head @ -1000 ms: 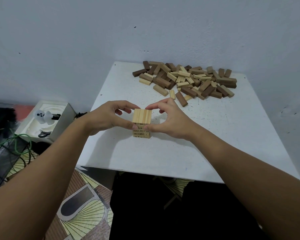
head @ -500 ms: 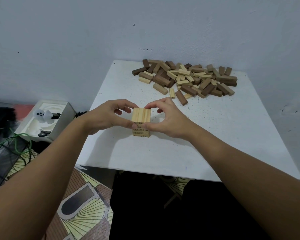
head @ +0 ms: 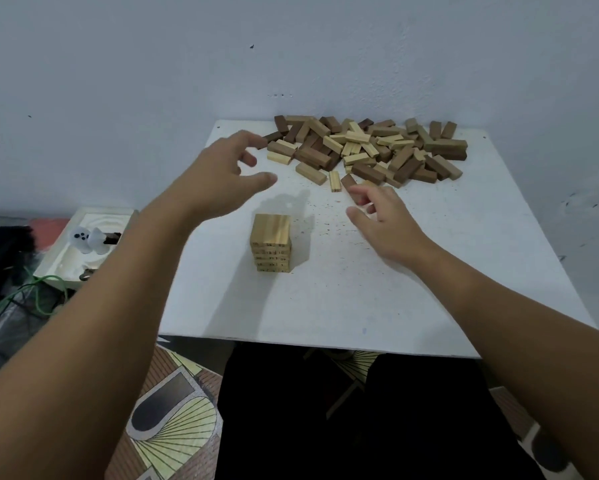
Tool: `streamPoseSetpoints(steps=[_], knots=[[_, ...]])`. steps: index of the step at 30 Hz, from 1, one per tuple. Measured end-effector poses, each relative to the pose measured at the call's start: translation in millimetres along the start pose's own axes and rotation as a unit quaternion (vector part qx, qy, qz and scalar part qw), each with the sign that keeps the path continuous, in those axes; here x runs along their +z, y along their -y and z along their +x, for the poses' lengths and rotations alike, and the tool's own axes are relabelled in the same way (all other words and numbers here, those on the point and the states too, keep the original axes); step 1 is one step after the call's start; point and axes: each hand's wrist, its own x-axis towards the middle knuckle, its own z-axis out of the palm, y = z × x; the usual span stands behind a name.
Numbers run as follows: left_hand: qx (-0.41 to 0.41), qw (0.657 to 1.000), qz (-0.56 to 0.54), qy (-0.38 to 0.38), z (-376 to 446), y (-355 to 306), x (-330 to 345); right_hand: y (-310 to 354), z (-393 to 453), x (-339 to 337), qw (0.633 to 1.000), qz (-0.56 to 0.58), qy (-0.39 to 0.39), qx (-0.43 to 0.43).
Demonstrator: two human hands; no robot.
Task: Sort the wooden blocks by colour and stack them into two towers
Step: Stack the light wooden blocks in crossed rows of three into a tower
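At centre frame the light-wood tower (head: 271, 244) stands alone on the white table (head: 429, 289); both hands, which squared its top layer half a second ago, have let go. The left hand (head: 222, 174) and right hand (head: 381, 220) now reach, fingers loosely spread and empty, toward the mixed block pile (head: 367, 150) at upper right. Fetching resumes; no dark tower shows yet.

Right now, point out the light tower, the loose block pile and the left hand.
light tower (head: 271, 228): head view, top face.
loose block pile (head: 367, 147): head view, pile's middle.
left hand (head: 222, 174): head view, back of hand.
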Motion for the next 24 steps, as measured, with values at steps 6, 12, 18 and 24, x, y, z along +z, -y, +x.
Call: streamPoseSetpoints(steps=[6, 12, 18, 24], knots=[[0.05, 0.988, 0.147, -0.005, 32, -63, 76, -41, 5, -38, 0.981, -0.191, 0.019, 0.014], [-0.031, 0.989, 0.145, 0.016, 49, -79, 172, -64, 18, -60, 0.967, -0.234, 0.096, 0.011], [-0.086, 0.989, 0.11, -0.058, 54, -49, 219, -61, 40, -62, 0.952, -0.263, 0.154, 0.023], [-0.076, 0.983, 0.121, -0.117, 53, -40, 234, -60, 59, -53, 0.943, -0.29, 0.163, 0.029]])
